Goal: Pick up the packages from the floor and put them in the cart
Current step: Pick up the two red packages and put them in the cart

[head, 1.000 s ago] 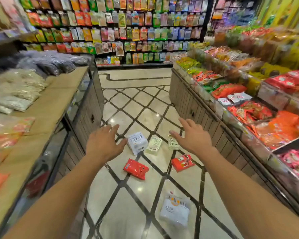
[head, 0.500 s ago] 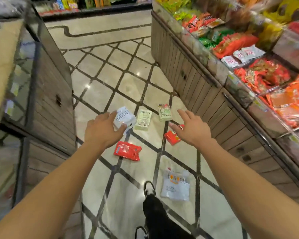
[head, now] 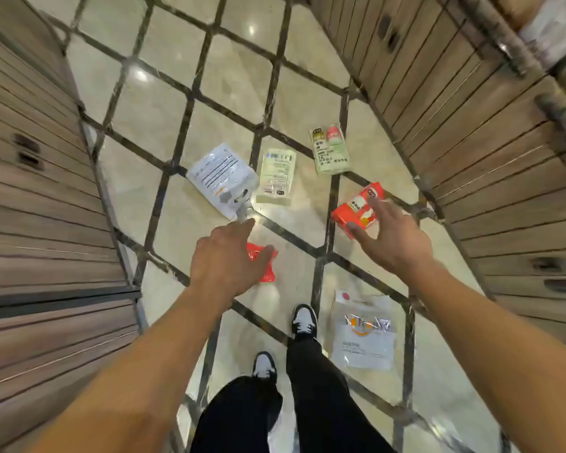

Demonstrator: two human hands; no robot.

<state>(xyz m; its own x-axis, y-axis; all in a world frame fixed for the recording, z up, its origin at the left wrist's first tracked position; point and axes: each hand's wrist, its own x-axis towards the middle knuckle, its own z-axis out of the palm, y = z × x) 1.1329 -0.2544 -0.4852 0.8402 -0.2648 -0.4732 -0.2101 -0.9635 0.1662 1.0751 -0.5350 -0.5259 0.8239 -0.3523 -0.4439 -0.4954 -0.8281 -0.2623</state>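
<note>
Six packages lay on the tiled floor (head: 164, 103) between two wooden display cabinets. The left hand (head: 224, 261) reached down with its fingers loosely spread and held nothing; it hung over a red packet (head: 264, 268), most of which it hid from view, and whether it touched the packet could not be told. Just beyond that hand lay a white pouch (head: 219, 178), and beside it a pale green packet (head: 276, 175). A second pale green packet with a red mark (head: 329, 152) lay further right, apart from the first. The right hand (head: 392, 238) was open too, thumb and fingers spread, empty, and lay over the near edge of an orange-red packet (head: 356, 204); contact could not be told. Nearer the person, a large clear bag with white printing (head: 363, 335) lay flat beside the right shoe (head: 304, 322), while the left shoe (head: 263, 364) stood a little behind. Black trousers (head: 275, 416) covered the legs. The cabinet on the left (head: 40, 223) and the cabinet on the right (head: 490, 152) both showed dark drawer handles.
</note>
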